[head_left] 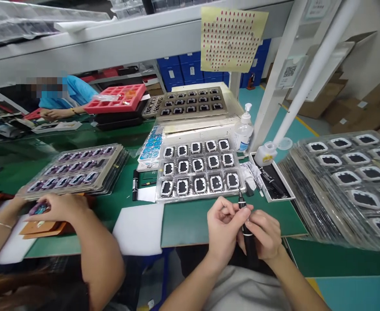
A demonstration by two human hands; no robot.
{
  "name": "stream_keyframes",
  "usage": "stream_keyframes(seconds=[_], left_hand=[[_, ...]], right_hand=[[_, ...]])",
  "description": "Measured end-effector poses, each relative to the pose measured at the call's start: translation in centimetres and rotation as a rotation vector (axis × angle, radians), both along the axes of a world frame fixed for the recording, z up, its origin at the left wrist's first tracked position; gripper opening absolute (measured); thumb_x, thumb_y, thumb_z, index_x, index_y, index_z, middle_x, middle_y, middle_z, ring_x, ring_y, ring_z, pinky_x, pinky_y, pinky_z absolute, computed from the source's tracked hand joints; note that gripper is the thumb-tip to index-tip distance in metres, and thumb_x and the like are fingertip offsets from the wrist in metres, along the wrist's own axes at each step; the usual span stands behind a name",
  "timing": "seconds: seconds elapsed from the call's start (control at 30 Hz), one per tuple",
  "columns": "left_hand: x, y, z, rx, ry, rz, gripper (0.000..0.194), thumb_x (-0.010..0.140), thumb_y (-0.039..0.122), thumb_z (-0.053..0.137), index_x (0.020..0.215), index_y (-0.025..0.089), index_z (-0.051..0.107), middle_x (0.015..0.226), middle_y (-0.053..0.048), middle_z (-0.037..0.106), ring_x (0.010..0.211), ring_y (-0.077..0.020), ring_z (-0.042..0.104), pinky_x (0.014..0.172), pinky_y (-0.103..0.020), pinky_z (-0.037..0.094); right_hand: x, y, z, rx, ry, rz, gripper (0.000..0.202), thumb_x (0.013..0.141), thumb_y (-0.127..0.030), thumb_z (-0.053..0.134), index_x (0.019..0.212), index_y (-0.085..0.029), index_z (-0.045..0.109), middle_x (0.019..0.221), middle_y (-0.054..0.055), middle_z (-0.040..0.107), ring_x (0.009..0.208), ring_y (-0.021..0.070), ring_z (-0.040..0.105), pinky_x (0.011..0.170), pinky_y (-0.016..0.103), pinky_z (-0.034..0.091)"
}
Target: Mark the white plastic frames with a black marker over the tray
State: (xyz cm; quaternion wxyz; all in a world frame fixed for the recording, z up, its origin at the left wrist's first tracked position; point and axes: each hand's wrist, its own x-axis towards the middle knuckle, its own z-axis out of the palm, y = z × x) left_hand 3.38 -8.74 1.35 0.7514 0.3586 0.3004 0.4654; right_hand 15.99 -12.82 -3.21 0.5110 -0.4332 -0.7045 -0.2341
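At the green tabletop's edge, two bare hands, left (224, 226) and right (265, 233), grip a slim black-and-silver pen-like tool (245, 220) below a clear plastic tray (194, 168) of white-rimmed black parts.

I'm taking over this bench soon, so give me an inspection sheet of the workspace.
Surface: green bench top, white foam sheet at the front edge.
Things: black pen-shaped tool in hand; clear tray of white-framed black parts just beyond.
Clutter: black marker left of the tray; pump bottle and open white box to its right.
Hands: left hand and right hand both on the tool.
Cables: nothing seen.
Surroundings: neighbour's hand at left, stacked trays at right, cardboard boxes behind.
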Motion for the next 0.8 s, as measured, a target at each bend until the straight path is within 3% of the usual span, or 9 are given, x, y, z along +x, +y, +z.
stream_keyframes(seconds=[0.1,0.17,0.23,0.3,0.4,0.53,0.67,0.8], left_hand=[[0.1,-0.2,0.1,0.117,0.154,-0.078,0.044,0.086,0.042,0.091,0.073,0.020,0.055,0.075,-0.001,0.071,0.084,-0.0204,0.079,0.074,-0.026,0.054],[-0.4,0.5,0.5,0.343,0.350,-0.106,0.032,0.094,0.042,0.083,0.080,0.019,0.066,0.087,-0.004,0.078,0.081,-0.0183,0.075,0.071,-0.027,0.052],[-1.0,2.4,1.6,0.669,0.654,-0.030,0.019,0.101,0.038,0.075,0.093,0.021,0.074,0.105,-0.006,0.082,0.091,-0.0194,0.074,0.077,-0.029,0.053],[-1.5,5.5,3.0,0.950,1.089,0.149,0.020,0.108,0.034,0.062,0.100,0.022,0.076,0.104,-0.005,0.082,0.097,-0.0208,0.073,0.089,-0.033,0.055],[-1.6,10.8,4.6,0.943,1.299,0.212,0.021,0.107,0.037,0.065,0.109,0.021,0.078,0.110,-0.010,0.079,0.110,-0.0289,0.070,0.097,-0.041,0.054],[-0.6,15.6,4.4,0.910,1.487,0.144,0.030,0.094,0.039,0.082,0.113,0.016,0.079,0.121,-0.017,0.075,0.124,-0.0383,0.064,0.100,-0.046,0.055],[0.1,16.8,3.7,0.914,1.564,0.076,0.036,0.092,0.042,0.084,0.117,0.015,0.078,0.121,-0.017,0.073,0.123,-0.0376,0.066,0.102,-0.046,0.055],[0.3,16.8,4.0,0.949,1.579,0.075,0.037,0.088,0.037,0.088,0.113,0.013,0.075,0.121,-0.018,0.072,0.122,-0.0382,0.065,0.103,-0.046,0.054]], right_hand=[[0.6,0.0,-0.7,0.019,0.104,-0.014,0.020,0.092,-0.014,0.072,0.109,-0.019,0.065,0.092,0.006,0.071,0.076,0.0193,0.071,0.062,0.032,0.062],[1.2,0.0,-1.1,0.037,0.212,-0.035,0.027,0.090,-0.011,0.074,0.113,-0.020,0.063,0.094,0.005,0.071,0.077,0.0199,0.073,0.065,0.035,0.064],[1.8,0.1,-1.7,0.059,0.338,-0.066,0.032,0.090,-0.010,0.074,0.118,-0.021,0.062,0.093,0.004,0.070,0.076,0.0205,0.073,0.066,0.037,0.065],[2.2,0.2,-2.2,0.072,0.450,-0.094,0.035,0.092,-0.011,0.073,0.123,-0.020,0.061,0.094,0.003,0.069,0.074,0.0206,0.072,0.063,0.037,0.064],[2.5,0.4,-3.0,0.062,0.529,-0.104,0.040,0.091,-0.010,0.076,0.127,-0.018,0.062,0.099,0.006,0.070,0.075,0.0206,0.073,0.062,0.035,0.063],[2.4,0.4,-3.5,0.043,0.532,-0.101,0.043,0.087,-0.008,0.080,0.126,-0.018,0.065,0.100,0.006,0.072,0.081,0.0225,0.075,0.069,0.037,0.065],[2.4,0.3,-3.6,0.039,0.536,-0.116,0.044,0.087,-0.008,0.080,0.127,-0.018,0.065,0.101,0.006,0.072,0.082,0.0222,0.074,0.069,0.036,0.065],[2.3,0.3,-3.5,0.018,0.517,-0.130,0.043,0.087,-0.010,0.080,0.126,-0.019,0.065,0.100,0.006,0.072,0.082,0.0225,0.075,0.066,0.035,0.064]])
